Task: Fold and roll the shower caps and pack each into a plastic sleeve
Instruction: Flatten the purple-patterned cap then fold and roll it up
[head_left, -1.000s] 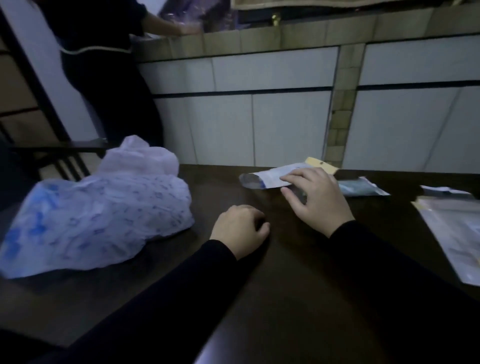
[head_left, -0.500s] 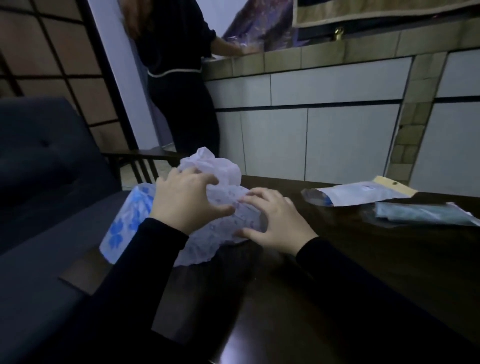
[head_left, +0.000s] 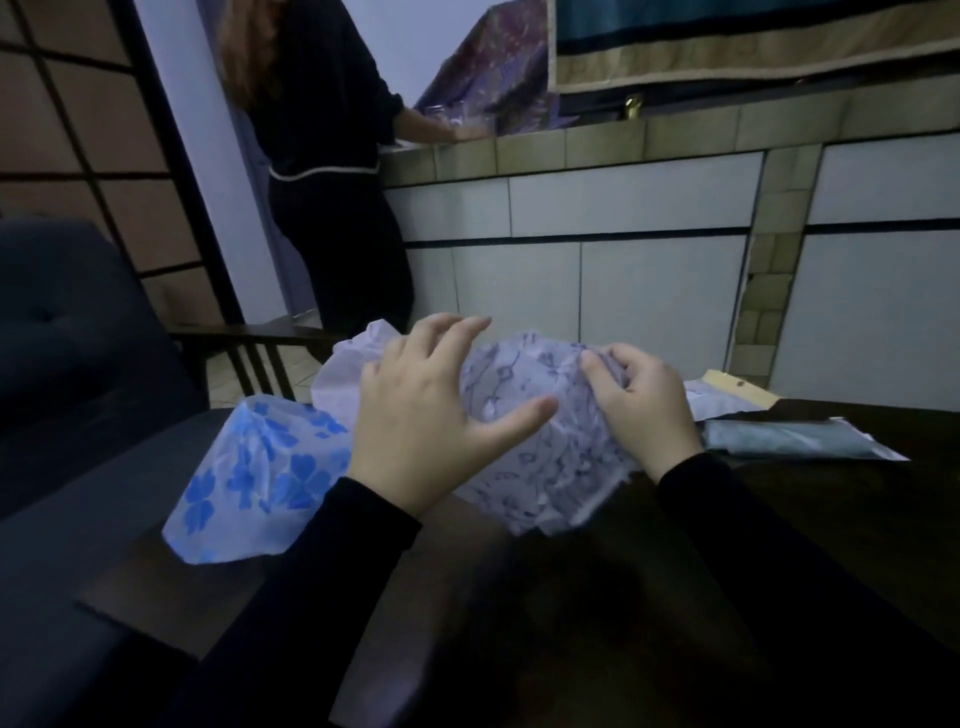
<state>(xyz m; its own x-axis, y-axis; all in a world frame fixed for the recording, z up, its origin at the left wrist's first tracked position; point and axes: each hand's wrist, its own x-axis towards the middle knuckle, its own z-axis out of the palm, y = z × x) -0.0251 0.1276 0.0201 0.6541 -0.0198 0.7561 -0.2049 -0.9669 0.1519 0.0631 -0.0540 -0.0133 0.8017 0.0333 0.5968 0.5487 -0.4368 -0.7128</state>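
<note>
A heap of thin plastic shower caps lies at the left end of the dark table (head_left: 831, 519). One cap with a small grey-blue print (head_left: 550, 457) is lifted off the heap; my right hand (head_left: 644, 410) grips its upper right edge with curled fingers. My left hand (head_left: 426, 415) hovers over the cap's left side, fingers spread, thumb touching the plastic. A cap with large blue flowers (head_left: 260, 467) lies lower left. A plain white cap (head_left: 343, 374) shows behind my left hand. Two packed sleeves (head_left: 789, 439) lie to the right.
A dark blue sofa (head_left: 78, 364) stands at the left of the table. A person in dark clothes (head_left: 332, 208) stands at a tiled counter (head_left: 623, 150) behind. The white sleeve with a yellow header (head_left: 737, 389) lies near the table's far edge.
My view turned left toward the heap. Both hands left the sleeve and table and went to the caps. The printed cap has been pulled up and right; my left hand's fingers spread out.
</note>
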